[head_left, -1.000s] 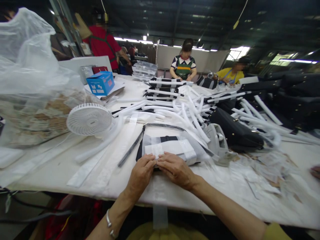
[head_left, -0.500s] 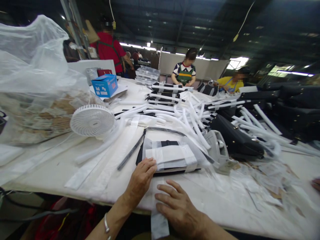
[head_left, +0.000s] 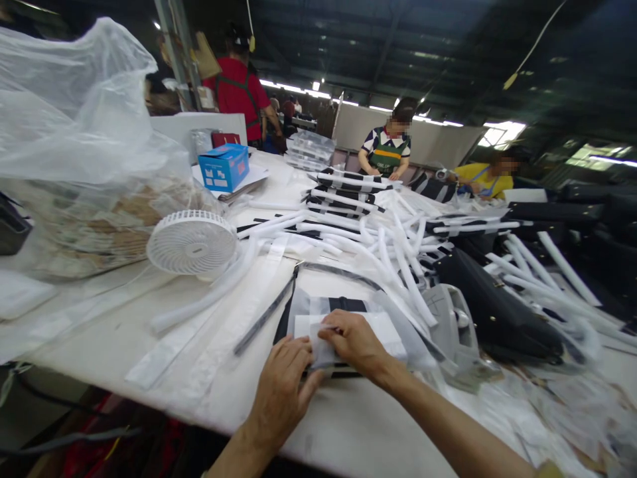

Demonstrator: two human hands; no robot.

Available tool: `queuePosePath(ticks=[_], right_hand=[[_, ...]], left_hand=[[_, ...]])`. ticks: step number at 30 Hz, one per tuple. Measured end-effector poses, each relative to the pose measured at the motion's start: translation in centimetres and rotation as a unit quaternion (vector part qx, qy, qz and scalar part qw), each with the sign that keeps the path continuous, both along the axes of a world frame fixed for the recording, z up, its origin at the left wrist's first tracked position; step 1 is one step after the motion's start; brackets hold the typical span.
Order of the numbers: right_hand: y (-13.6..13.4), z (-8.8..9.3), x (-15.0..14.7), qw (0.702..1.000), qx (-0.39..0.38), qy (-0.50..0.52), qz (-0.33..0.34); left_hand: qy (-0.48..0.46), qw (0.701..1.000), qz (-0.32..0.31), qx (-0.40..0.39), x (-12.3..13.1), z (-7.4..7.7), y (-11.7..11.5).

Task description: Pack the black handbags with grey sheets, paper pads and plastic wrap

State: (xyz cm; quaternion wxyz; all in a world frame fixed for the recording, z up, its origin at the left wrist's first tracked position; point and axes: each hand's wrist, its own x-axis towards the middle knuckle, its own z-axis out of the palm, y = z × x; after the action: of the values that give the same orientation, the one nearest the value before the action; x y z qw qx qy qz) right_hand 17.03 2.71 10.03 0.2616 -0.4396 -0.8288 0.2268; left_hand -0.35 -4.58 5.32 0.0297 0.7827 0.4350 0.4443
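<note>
A small black bag (head_left: 347, 305) lies on the table before me, its front covered by white wrapping paper (head_left: 383, 330). Its dark strap (head_left: 263, 315), in a clear sleeve, loops out behind and to the left. My right hand (head_left: 355, 342) is closed in a pinch on the end of a translucent white strip (head_left: 318, 332), over the bag's front. At the bag's lower left corner rests my left hand (head_left: 283, 382), its fingers stretched out on the edge and its thumb apart. The palm side of both hands is hidden.
Left of the bag stand a white fan (head_left: 194, 245) and a big clear plastic sack (head_left: 114, 219). White foam tubes (head_left: 398, 259) pile up behind. To the right are a grey tape dispenser (head_left: 450, 325) and black bags (head_left: 492, 312). Several people work farther back.
My right hand has risen from the table's front edge to the bag, bringing the strip up over its front. My left hand has slid slightly down at the corner, and the view has shifted.
</note>
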Motion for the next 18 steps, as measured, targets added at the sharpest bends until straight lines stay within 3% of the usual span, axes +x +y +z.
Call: queuePosePath(ticks=[5,9,13,18], right_hand=[[2.1,-0.4,-0.1,0.998,-0.043,0.021,-0.047],[3.1,-1.4,-0.1,0.993,-0.061,0.043,-0.088],[3.3,-1.9,-0.2,0.99,-0.082,0.051,-0.106],[3.2,-2.1,-0.4,0.99,-0.082,0.036,-0.107]], left_hand=[[-0.031,0.996,0.087,0.008,1.5,-0.6,1.2],[-0.023,0.992,0.122,0.002,1.9,-0.5,1.6],[0.003,0.992,0.128,0.012,1.7,-0.2,1.6],[0.109,0.987,0.112,0.028,1.9,0.7,1.5]])
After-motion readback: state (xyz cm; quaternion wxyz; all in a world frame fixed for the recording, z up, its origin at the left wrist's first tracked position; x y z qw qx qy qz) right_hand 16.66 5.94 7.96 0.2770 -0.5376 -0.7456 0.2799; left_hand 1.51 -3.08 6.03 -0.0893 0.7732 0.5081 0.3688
